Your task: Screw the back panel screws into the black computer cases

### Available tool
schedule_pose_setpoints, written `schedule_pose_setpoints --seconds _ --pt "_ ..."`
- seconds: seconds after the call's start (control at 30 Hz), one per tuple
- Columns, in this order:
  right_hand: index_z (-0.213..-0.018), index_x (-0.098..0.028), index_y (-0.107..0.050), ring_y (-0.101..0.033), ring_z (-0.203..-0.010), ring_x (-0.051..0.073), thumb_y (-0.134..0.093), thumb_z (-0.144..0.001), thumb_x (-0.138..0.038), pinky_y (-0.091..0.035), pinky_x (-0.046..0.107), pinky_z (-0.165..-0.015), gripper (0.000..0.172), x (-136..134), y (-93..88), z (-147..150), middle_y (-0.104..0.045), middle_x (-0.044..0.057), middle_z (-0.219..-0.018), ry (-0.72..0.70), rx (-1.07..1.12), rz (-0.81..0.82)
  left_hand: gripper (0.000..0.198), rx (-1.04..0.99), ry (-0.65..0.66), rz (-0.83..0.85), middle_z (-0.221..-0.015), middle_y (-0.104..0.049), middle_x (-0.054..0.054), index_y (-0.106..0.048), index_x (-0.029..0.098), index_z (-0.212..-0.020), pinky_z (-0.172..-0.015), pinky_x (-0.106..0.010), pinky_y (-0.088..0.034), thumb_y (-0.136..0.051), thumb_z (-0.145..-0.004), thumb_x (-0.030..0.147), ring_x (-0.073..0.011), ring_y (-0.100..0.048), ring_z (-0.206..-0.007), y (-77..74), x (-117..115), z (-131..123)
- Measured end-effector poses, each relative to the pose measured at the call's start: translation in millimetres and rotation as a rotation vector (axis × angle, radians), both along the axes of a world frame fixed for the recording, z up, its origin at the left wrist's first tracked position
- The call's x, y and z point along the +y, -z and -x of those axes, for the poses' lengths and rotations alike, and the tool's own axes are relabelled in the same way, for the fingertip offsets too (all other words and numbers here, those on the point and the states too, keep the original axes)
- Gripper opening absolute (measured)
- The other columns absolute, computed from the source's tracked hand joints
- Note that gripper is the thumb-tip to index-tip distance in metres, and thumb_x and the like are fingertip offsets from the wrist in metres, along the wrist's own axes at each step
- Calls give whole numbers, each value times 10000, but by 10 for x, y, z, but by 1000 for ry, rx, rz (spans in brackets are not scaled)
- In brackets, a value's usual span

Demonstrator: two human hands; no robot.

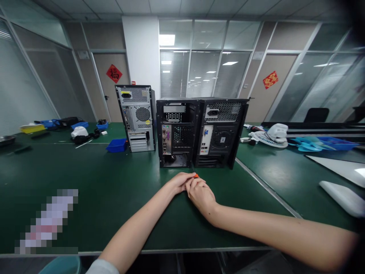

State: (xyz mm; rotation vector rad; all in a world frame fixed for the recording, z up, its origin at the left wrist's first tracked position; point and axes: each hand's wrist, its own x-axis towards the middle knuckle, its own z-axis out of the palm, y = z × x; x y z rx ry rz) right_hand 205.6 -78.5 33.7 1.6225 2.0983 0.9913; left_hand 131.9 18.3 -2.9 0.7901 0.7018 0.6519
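Note:
My left hand (pixel 180 182) and my right hand (pixel 201 193) meet low over the table, in front of the computer cases. Between them shows the orange handle of a screwdriver (pixel 196 176), its thin dark shaft pointing at the lower edge where two cases meet. Fingers of both hands are closed around the handle, which they mostly cover. The black computer case (pixel 178 150) on the left of this pair has an open-looking back with ports. Beside it stands another black computer case (pixel 222 146) with a white port plate. Whether the shaft's tip touches a screw cannot be made out.
A taller grey computer case (pixel 139 125) stands at left, near a blue tray (pixel 116 145). Further left are a white device (pixel 80 133) and a yellow tray (pixel 32 128). At right lie a white fan (pixel 273 136), blue trays (pixel 333 144) and white panels (pixel 343 198) on the green table (pixel 122 190).

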Motion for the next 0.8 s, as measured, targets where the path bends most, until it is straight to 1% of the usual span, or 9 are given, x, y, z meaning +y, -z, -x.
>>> schedule_pose_setpoints --seconds 0.1,0.3,0.5,0.63,0.73,0.8 --pt "-1087 28 -533 -622 -556 215 -216 -799 27 -413 249 -320 428 3 28 -24 -640 267 -841 -27 39 -17 137 4 -3 3 -703 -684 -83 -648 72 -725 -724 -216 -476 -585 -797 170 -117 -641 -658 26 10 -8" --pt "-1076 21 -541 -631 -586 211 -216 -784 50 -419 252 -392 438 53 126 -70 -639 276 -861 -49 14 -31 160 45 -48 -5 -629 -654 -50 -652 78 -715 -655 -189 -472 -544 -815 140 -101 -627 -624 16 4 -17" --pt "-1085 27 -532 -622 -633 203 -240 -780 36 -434 261 -469 422 104 205 -133 -640 266 -839 -98 53 -62 113 40 -55 -12 -644 -648 -47 -658 79 -699 -660 -190 -465 -643 -750 179 -93 -609 -616 33 18 -13" --pt "-1069 32 -527 -619 -639 209 -253 -777 23 -429 249 -464 401 120 232 -154 -638 251 -780 -126 72 -104 123 57 -37 -15 -615 -626 -34 -659 87 -717 -672 -199 -468 -619 -767 192 -96 -604 -619 64 37 -3" --pt "-1067 17 -524 -606 -572 199 -253 -792 0 -415 244 -433 387 119 254 -153 -635 230 -746 -113 52 -145 125 72 -32 -21 -623 -624 -27 -659 98 -738 -676 -194 -468 -598 -780 199 -91 -602 -632 79 45 -1" --pt "-1069 8 -524 -595 -536 189 -255 -804 -15 -411 242 -421 378 111 267 -150 -633 218 -734 -108 27 -164 115 81 -31 -21 -631 -624 -24 -657 103 -743 -675 -193 -466 -617 -764 209 -89 -600 -634 81 47 -4"
